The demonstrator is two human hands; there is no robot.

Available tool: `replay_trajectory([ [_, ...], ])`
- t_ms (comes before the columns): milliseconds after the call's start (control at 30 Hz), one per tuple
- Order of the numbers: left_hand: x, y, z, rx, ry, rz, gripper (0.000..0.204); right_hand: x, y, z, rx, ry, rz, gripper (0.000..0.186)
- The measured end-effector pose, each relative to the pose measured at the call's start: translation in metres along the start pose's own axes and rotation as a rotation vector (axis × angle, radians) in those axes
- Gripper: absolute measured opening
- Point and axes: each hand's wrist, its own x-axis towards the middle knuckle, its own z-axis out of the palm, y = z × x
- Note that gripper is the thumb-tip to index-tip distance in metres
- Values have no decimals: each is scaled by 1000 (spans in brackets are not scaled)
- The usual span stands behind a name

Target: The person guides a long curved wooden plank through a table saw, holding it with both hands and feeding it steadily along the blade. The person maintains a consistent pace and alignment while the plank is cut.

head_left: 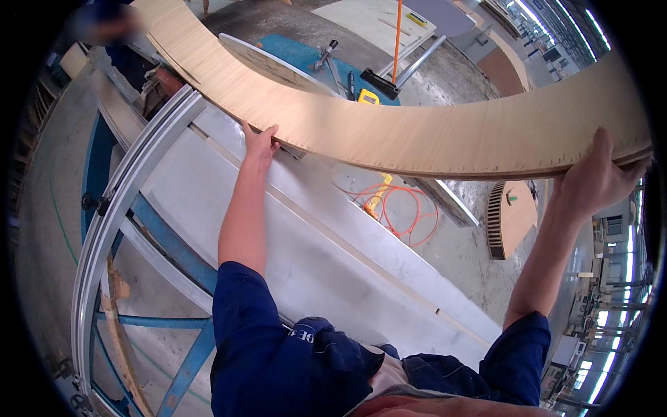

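Note:
A long curved wooden panel sweeps across the upper part of the head view, with a row of small marks along its near edge. My left hand grips that near edge left of the middle, its thumb and fingertips at the rim and the other fingers partly hidden below. Farther right, my right hand is closed around the edge, thumb on the top face and fingers underneath. Below the panel lies the pale metal machine table, a slot running along it.
Another person stands by the panel's far left end. A metal rail frame flanks the table. Behind the panel, a blue bench carries a hammer and yellow tape measure. An orange hose and slatted curved wooden piece lie on the floor.

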Motion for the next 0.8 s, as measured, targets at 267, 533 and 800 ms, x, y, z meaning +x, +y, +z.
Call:
replay_trajectory([
  [267, 10, -1, 0, -13, -32, 26, 115, -1, 2, -4, 30, -34, -57, 78],
  [533, 14, 2, -5, -2, -22, 30, 115, -9, 12, -4, 62, -29, -3, 77],
  [800, 25, 4, -12, 14, -11, 38, 115, -15, 15, -5, 32, -107, -122, 72],
])
